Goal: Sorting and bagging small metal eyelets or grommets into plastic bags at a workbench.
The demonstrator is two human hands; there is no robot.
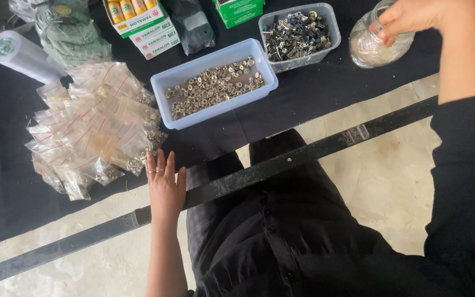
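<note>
My left hand (164,184) lies flat on the black cloth at the table's near edge, fingers together, holding nothing, just beside a pile of small clear zip bags (94,124) filled with metal pieces. My right hand (408,17) reaches to the far right and grips the rim of a clear glass jar (372,47) that leans on the cloth. A pale blue tray (215,82) of small silver metal fasteners sits between the two hands.
A clear tub (299,34) of mixed dark metal parts stands behind the blue tray. Green and white boxes (144,25), a green box (237,10), a plastic roll (20,55) and bagged items (70,30) line the back. A black metal bar (303,154) runs along the table's edge.
</note>
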